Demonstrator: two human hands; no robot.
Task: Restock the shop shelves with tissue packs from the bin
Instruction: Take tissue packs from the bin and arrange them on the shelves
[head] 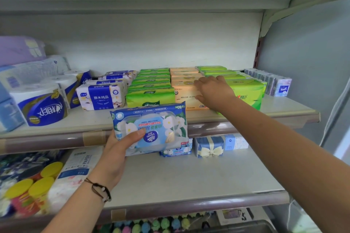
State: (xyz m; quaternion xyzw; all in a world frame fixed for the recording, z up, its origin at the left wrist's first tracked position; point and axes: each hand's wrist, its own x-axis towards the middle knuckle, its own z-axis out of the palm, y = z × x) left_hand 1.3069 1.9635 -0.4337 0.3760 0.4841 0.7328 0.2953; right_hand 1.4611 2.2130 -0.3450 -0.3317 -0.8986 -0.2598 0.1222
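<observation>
The left hand grips a blue-and-white wipes pack with white flowers and a pale blue lid, upside down, just before the middle shelf's front edge; the right hand rests on the front orange tissue pack, fingers seemingly spread loosely, between green packs near that edge.

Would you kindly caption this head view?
Left hand holds a wipes pack; right hand touches orange packs.
</observation>
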